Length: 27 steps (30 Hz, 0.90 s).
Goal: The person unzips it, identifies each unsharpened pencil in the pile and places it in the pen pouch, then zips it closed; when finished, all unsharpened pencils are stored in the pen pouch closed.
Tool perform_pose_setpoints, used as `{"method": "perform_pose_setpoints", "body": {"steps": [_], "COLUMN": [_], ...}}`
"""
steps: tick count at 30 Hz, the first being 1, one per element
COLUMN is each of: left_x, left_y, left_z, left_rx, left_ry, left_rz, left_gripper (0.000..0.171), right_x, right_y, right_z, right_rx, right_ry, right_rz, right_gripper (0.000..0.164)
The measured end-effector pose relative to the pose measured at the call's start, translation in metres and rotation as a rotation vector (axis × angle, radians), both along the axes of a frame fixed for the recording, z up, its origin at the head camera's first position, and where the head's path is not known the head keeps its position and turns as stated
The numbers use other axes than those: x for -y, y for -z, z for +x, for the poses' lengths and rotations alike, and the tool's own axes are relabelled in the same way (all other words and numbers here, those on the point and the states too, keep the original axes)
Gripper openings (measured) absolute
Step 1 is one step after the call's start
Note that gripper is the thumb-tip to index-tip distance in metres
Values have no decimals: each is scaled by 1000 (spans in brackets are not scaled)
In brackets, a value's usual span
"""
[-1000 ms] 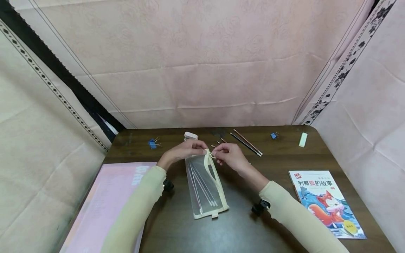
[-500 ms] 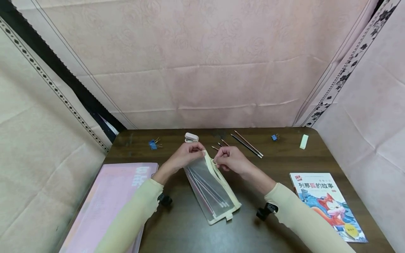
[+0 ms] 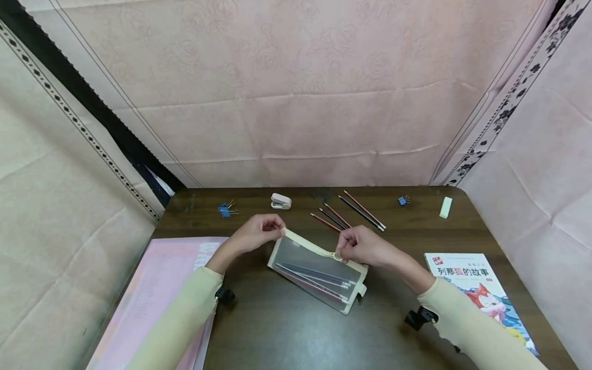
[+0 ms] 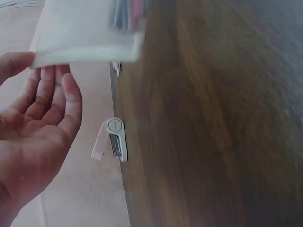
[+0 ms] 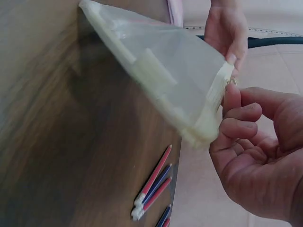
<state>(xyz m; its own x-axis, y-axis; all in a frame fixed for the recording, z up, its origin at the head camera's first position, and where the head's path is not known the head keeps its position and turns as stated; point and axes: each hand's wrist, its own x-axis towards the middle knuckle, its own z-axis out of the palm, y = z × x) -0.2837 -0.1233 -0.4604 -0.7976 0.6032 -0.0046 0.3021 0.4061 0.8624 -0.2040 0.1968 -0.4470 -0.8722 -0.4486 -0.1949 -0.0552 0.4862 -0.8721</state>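
Note:
A see-through mesh zip pouch [image 3: 300,250] with cream edging is held up over the table, and several pencils [image 3: 319,282] lie inside it. My left hand [image 3: 259,234] pinches its upper left corner. In the left wrist view the thumb of that left hand [image 4: 42,127] presses the cream edge against the fingers. My right hand [image 3: 365,246] pinches the zipper pull along the top edge, towards the pouch's right end. The right wrist view has the right hand [image 5: 260,142] at the small pull, with the pouch [image 5: 170,61] hanging beside it.
Behind the pouch lie several loose pencils [image 3: 356,209] and a white stapler [image 3: 280,201]. Blue binder clips [image 3: 225,209] and a pale green eraser-like block [image 3: 445,207] sit farther out. A pink folder [image 3: 180,288] is at left, a picture book [image 3: 472,277] at right.
The pouch has swung from lengthwise to nearly sideways. My left hand has moved left with its corner, while the right hand has gone right and down along the zipper edge.

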Motion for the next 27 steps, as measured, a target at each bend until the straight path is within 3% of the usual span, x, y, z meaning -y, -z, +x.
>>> {"method": "perform_pose_setpoints", "body": {"steps": [7,13,18,21,27], "left_x": [7,11,12,11,14], "left_y": [4,1,2,4,1], "left_z": [4,9,16,20,23], "left_rx": [-46,-63,-79,-89,-68], "left_ry": [86,87,81,80,57], "left_rz": [-96,-158,-181,-176,-134], "left_gripper": [5,5,10,10,5], "right_x": [-22,-43,-51,-54,-57], "right_y": [2,2,6,9,10], "right_z": [5,8,5,5,5], "right_rx": [47,76,47,78,258], "right_ry": [-60,-81,41,142,245], "right_rz": [33,-9,-10,-42,-321], "right_gripper": [6,8,9,9,15]}}
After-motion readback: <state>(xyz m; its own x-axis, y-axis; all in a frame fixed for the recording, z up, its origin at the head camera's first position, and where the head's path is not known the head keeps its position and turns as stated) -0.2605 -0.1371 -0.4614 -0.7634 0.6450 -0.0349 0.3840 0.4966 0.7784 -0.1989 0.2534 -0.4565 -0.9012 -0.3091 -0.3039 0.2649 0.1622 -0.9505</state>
